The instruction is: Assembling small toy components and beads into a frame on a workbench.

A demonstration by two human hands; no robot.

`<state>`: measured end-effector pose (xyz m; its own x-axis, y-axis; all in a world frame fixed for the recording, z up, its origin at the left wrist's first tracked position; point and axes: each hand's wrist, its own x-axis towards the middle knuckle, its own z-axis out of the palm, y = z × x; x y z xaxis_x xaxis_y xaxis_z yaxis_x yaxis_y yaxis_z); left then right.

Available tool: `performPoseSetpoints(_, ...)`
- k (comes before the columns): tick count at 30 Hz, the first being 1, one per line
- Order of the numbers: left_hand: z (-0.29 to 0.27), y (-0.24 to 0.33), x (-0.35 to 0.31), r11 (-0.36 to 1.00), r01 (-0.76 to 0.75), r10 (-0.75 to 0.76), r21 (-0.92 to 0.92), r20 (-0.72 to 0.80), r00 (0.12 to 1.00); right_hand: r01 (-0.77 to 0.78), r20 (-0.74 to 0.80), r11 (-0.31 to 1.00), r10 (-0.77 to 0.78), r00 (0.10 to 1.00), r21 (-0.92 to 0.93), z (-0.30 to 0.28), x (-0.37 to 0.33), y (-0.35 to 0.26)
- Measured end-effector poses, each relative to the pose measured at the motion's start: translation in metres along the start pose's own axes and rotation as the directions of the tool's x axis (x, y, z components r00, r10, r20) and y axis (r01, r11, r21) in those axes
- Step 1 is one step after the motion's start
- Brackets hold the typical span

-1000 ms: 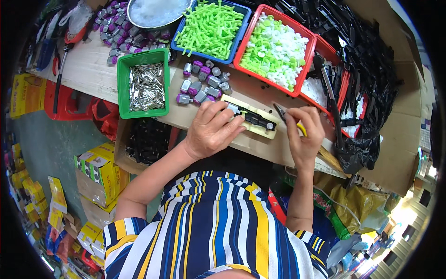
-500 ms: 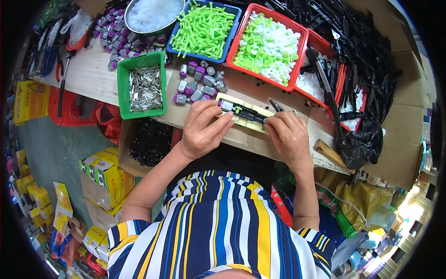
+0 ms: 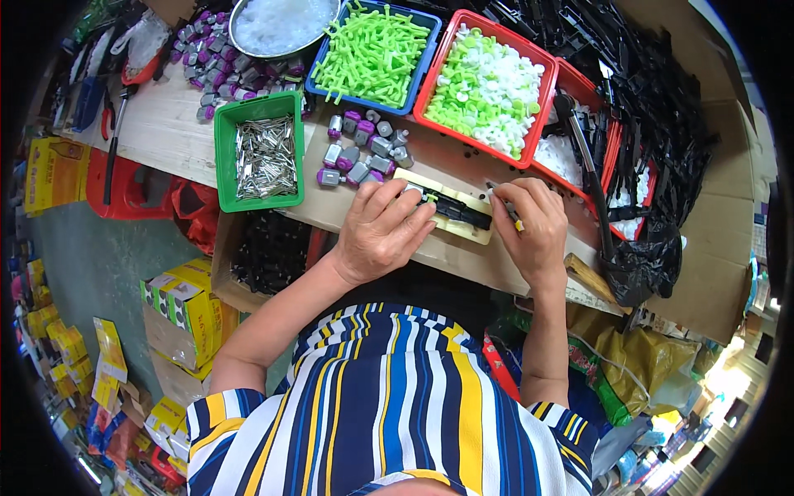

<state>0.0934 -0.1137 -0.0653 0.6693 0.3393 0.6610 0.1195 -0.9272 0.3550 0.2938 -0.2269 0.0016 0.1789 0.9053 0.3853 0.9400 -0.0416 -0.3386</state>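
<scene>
A cream-coloured block [image 3: 475, 233] lies at the table's front, a long black plastic part [image 3: 461, 210] set in its channel. A small light-green piece [image 3: 431, 197] shows at that part's left end. My left hand [image 3: 379, 227] is closed over this end, fingertips pressing on it and hiding some of it. Just off the block's right end, my right hand [image 3: 533, 227] pinches a slim tool with a yellow end [image 3: 518, 225]; most of it is covered by the fingers, so its kind is unclear. Small grey-and-purple motors [image 3: 361, 149] lie beyond my left hand.
A green bin [image 3: 260, 106] of metal pins stands left. Behind are a blue bin [image 3: 351, 93] of green sticks and a red bin [image 3: 496, 157] of green and white pieces. Black plastic parts [image 3: 653, 116] heap at right, beside a black bag [image 3: 641, 264]. A wooden stick [image 3: 591, 279] lies near the edge.
My right hand has left the black part's right end and taken up the slim tool that lay behind the block. My left hand has shifted slightly right and curled further over the part.
</scene>
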Motion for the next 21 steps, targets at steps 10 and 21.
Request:
performPoseSetpoints(10, -0.007, 0.005, 0.008, 0.991, 0.085, -0.086, -0.100, 0.001, 0.996, -0.232, 0.040, 0.825, 0.247, 0.968, 0.515, -0.004, 0.001, -0.013)
performPoseSetpoints(21, -0.022, 0.038, 0.031, 0.317, 0.597, -0.562, -0.737, 0.361, 0.744, -0.143, -0.067, 0.768, 0.235, 0.970, 0.624, 0.006, -0.002, -0.044)
